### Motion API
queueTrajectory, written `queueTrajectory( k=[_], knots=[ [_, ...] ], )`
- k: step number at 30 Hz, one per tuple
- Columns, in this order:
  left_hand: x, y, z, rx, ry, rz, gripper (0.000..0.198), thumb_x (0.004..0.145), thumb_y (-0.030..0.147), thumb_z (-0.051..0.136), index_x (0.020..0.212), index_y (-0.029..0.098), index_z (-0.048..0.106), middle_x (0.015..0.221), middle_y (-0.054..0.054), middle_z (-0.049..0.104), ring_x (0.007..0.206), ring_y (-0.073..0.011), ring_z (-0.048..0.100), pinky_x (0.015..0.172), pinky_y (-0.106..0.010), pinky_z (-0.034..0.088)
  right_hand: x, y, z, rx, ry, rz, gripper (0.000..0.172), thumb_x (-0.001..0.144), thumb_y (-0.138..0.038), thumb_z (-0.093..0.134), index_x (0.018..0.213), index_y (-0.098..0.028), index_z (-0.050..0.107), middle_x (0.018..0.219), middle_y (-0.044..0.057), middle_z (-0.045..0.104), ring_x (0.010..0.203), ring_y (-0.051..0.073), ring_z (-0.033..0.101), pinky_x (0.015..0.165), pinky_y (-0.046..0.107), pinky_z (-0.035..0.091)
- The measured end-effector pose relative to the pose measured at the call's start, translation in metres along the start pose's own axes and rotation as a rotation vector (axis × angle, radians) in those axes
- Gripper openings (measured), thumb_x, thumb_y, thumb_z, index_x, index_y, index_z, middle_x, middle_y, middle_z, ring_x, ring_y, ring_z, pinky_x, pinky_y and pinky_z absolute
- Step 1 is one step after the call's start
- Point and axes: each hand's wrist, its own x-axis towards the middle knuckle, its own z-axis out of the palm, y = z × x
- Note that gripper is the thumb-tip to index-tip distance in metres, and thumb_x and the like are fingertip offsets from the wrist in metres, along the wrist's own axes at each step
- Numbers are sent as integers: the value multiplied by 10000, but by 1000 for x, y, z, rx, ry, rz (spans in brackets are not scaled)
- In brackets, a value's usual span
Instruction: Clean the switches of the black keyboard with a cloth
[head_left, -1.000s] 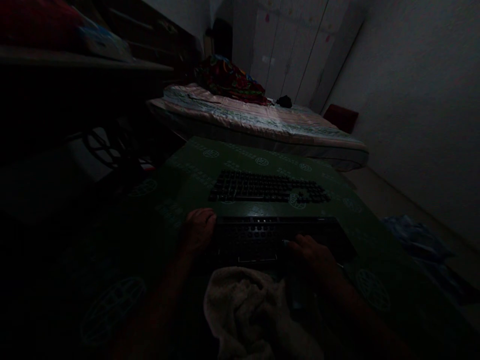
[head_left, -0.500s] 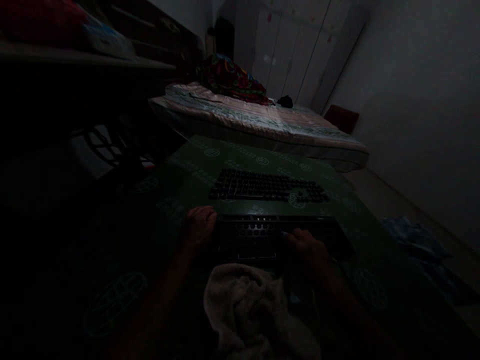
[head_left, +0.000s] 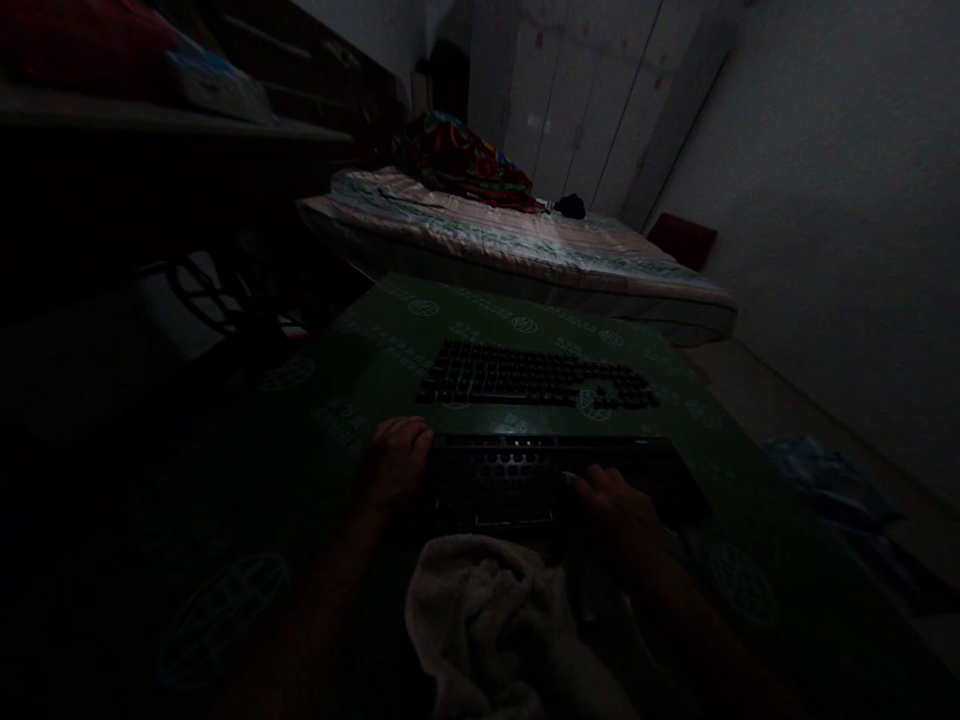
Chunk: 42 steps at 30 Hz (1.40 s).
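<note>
Green tabletop (head_left: 375, 345) bare left of left hand (head_left: 394, 465) and right of right hand (head_left: 615, 505): open passage. Narrow bare strip between keyboard frame (head_left: 517, 480) and rows of keys (head_left: 536, 375). Towel (head_left: 480, 620) blocks near edge between forearms. Bed (head_left: 525, 245) just beyond far edge.

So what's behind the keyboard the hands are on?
Behind the keyboard, apart from it, a dark block of keys lies on the green mat; further back, a mattress. The left hand and right hand cover parts of its edges.
</note>
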Motion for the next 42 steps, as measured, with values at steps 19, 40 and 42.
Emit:
queueTrajectory(
  k=[19, 40, 42],
  knots=[
    [1, 1, -1, -1, 15, -13, 294, 797, 342, 367, 792, 201, 625, 970, -83, 690, 958, -211, 600, 925, -353, 431, -14, -5, 2, 73, -3, -81, 244, 872, -153, 460, 1048, -240, 604, 991, 63, 617, 867, 175, 549, 586, 230, 368],
    [1, -5, 3, -1, 15, 13, 329, 803, 358, 354, 804, 178, 629, 965, -94, 691, 948, -217, 607, 926, -354, 431, 1, 27, 29, 96, 117, -117, 271, 842, -174, 496, 1068, -263, 616, 908, 46, 615, 818, 152, 541, 570, 219, 332],
    [2, -5, 3, 1, 19, 11, 331, 800, 359, 354, 800, 179, 631, 967, -96, 693, 947, -220, 609, 928, -358, 428, -4, 39, 33, 88, 113, -62, 265, 826, -171, 511, 1050, -255, 624, 903, 46, 614, 813, 150, 542, 569, 218, 327]
  ],
)
